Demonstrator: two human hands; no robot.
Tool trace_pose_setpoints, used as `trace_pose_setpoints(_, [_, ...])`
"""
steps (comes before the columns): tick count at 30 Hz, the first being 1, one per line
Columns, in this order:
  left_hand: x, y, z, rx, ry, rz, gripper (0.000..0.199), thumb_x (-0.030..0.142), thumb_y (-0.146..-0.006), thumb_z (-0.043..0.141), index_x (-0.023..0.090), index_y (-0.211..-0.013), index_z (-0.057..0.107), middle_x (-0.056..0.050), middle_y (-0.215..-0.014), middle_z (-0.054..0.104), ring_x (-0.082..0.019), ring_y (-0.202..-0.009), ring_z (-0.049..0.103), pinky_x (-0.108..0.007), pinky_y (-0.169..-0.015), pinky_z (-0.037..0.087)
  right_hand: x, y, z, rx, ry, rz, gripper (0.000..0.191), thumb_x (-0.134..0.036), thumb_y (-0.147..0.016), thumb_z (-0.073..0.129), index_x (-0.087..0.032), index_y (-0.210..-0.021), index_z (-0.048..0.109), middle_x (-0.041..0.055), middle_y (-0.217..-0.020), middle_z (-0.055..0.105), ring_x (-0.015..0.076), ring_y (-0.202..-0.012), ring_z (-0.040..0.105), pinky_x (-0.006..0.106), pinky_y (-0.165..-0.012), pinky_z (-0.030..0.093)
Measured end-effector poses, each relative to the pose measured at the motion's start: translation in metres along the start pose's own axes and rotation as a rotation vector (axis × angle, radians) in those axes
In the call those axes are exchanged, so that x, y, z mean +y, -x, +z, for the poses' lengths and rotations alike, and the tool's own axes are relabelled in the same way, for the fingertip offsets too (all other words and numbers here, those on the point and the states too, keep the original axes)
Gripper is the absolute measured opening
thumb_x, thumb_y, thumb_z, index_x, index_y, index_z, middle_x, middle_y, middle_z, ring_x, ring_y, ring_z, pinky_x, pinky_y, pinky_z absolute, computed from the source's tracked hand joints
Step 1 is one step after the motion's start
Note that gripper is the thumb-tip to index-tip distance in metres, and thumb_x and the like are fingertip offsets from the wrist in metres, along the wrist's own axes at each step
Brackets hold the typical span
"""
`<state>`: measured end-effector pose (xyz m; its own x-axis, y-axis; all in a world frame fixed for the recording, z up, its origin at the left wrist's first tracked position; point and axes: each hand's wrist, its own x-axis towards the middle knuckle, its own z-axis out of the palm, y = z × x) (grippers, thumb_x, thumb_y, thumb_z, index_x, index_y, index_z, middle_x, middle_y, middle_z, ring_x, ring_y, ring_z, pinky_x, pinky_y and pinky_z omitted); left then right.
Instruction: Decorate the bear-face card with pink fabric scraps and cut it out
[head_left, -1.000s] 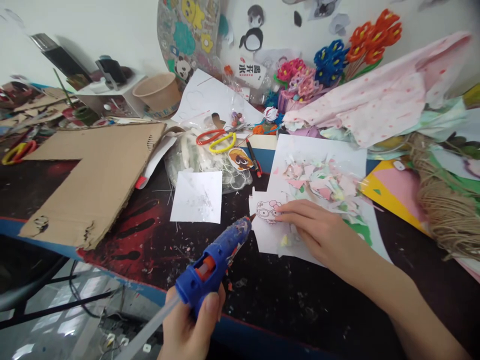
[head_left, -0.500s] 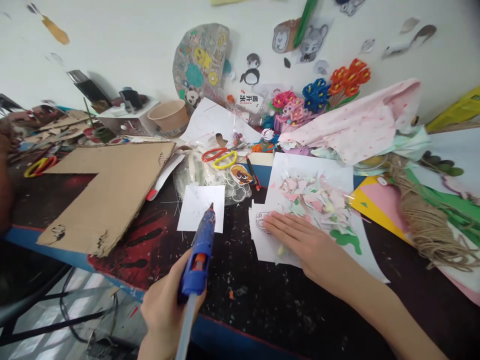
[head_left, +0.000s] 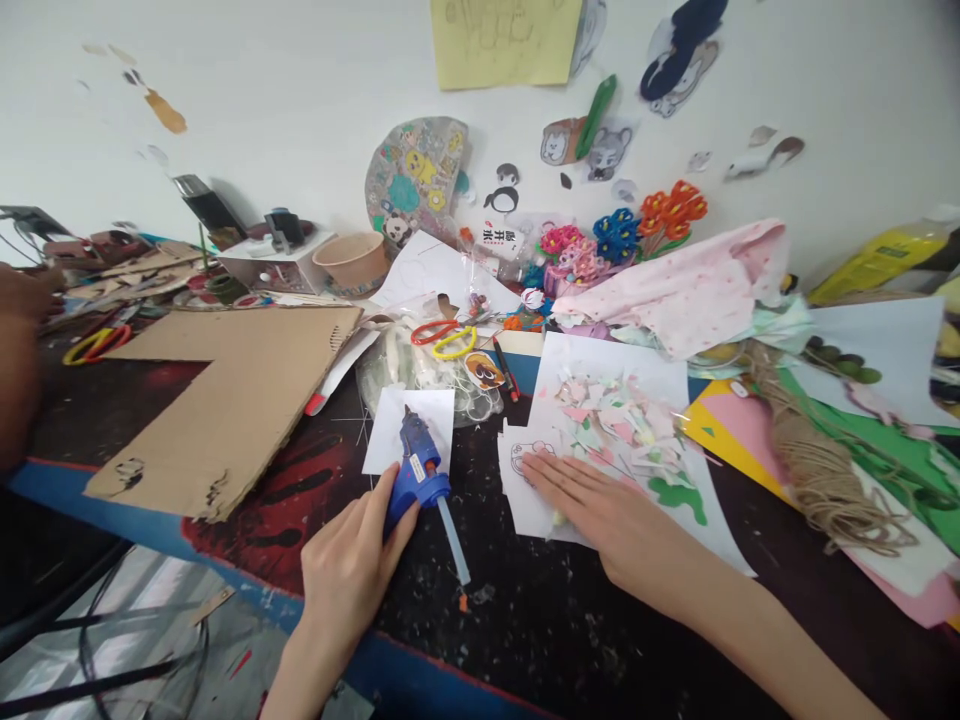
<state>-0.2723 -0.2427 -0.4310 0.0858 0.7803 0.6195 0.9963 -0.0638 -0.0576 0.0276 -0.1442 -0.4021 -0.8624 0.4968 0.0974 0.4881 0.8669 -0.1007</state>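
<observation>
My left hand [head_left: 349, 560] grips the handle of a blue hot glue gun [head_left: 425, 478], which lies tilted on its side. Its dark nozzle is over a small white paper square [head_left: 381, 430], and a translucent glue stick [head_left: 454, 545] juts from its rear toward me. My right hand [head_left: 600, 500] lies flat, fingers stretched out, on a white paper with a line drawing [head_left: 517, 455], covering part of it. Just beyond those fingers, pink, green and white paper scraps [head_left: 611, 415] are spread on a larger white sheet [head_left: 600, 352].
A cut cardboard piece [head_left: 225, 390] lies on the left. Scissors with red and yellow handles [head_left: 454, 342] rest on a plastic bag behind the paper square. Twine [head_left: 832, 480] sits at right. Another person's arm [head_left: 19, 370] shows at the left edge.
The glue gun has gone from pointing forward in my raised left hand to lying on its side at the paper square. My right hand stays flat on the drawing. The view has tipped upward.
</observation>
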Motion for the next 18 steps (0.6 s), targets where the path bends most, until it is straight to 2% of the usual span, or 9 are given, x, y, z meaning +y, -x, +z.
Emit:
trace_pose_setpoints(4, [0.001, 0.001, 0.002, 0.033, 0.018, -0.014, 0.040, 0.031, -0.094, 0.061, 0.014, -0.130, 0.057, -0.006, -0.091, 0.077, -0.015, -0.071, 0.072, -0.023, -0.065, 0.048, -0.001, 0.002, -0.006, 0.049, 0.048, 0.016, 0.103, 0.013, -0.062, 0.030, -0.017, -0.157, 0.004, 0.0060, -0.162, 0.016, 0.0203, -0.148, 0.019, 0.046, -0.118, 0.035])
trace_pose_setpoints(6, [0.001, 0.001, 0.003, 0.034, 0.019, -0.028, 0.039, 0.032, -0.094, 0.061, 0.014, -0.129, 0.058, -0.006, -0.091, 0.077, -0.016, -0.071, 0.072, -0.023, -0.066, 0.048, -0.003, 0.003, -0.005, 0.043, 0.049, 0.010, 0.090, 0.009, -0.075, 0.032, -0.017, -0.157, 0.006, 0.0070, -0.162, 0.018, 0.0218, -0.148, 0.022, 0.046, -0.117, 0.037])
trace_pose_setpoints(8, [0.001, 0.001, 0.005, 0.034, 0.018, -0.034, 0.039, 0.032, -0.094, 0.061, 0.014, -0.128, 0.058, -0.007, -0.091, 0.077, -0.016, -0.072, 0.072, -0.023, -0.066, 0.049, -0.005, 0.004, -0.002, 0.013, 0.037, -0.010, 0.072, -0.008, -0.092, 0.039, -0.017, -0.157, 0.010, 0.0084, -0.160, 0.023, 0.0232, -0.146, 0.030, 0.045, -0.114, 0.041])
trace_pose_setpoints(11, [0.001, 0.002, 0.009, 0.045, 0.016, -0.031, 0.040, 0.031, -0.093, 0.063, 0.012, -0.128, 0.059, -0.008, -0.094, 0.077, -0.016, -0.072, 0.072, -0.023, -0.066, 0.049, -0.005, 0.006, -0.002, -0.016, 0.028, -0.021, 0.067, -0.033, -0.100, 0.044, -0.017, -0.157, 0.013, 0.0090, -0.158, 0.029, 0.0228, -0.143, 0.036, 0.044, -0.112, 0.045])
trace_pose_setpoints(16, [0.001, 0.002, 0.011, 0.059, 0.003, -0.033, 0.043, 0.032, -0.093, 0.062, 0.013, -0.131, 0.058, -0.007, -0.093, 0.076, -0.016, -0.071, 0.072, -0.024, -0.065, 0.049, -0.003, 0.007, -0.013, 0.094, 0.059, 0.049, 0.067, -0.032, -0.102, 0.037, -0.017, -0.157, 0.002, 0.0100, -0.160, 0.025, 0.0225, -0.146, 0.029, 0.047, -0.114, 0.041])
trace_pose_setpoints(18, [0.002, 0.002, 0.011, 0.064, -0.009, -0.028, 0.043, 0.031, -0.092, 0.064, 0.013, -0.130, 0.058, -0.007, -0.093, 0.076, -0.016, -0.071, 0.072, -0.024, -0.065, 0.049, -0.004, 0.006, -0.011, 0.091, 0.076, 0.042, 0.068, -0.032, -0.102, 0.037, -0.016, -0.157, 0.002, 0.0105, -0.159, 0.026, 0.0228, -0.146, 0.030, 0.047, -0.114, 0.042])
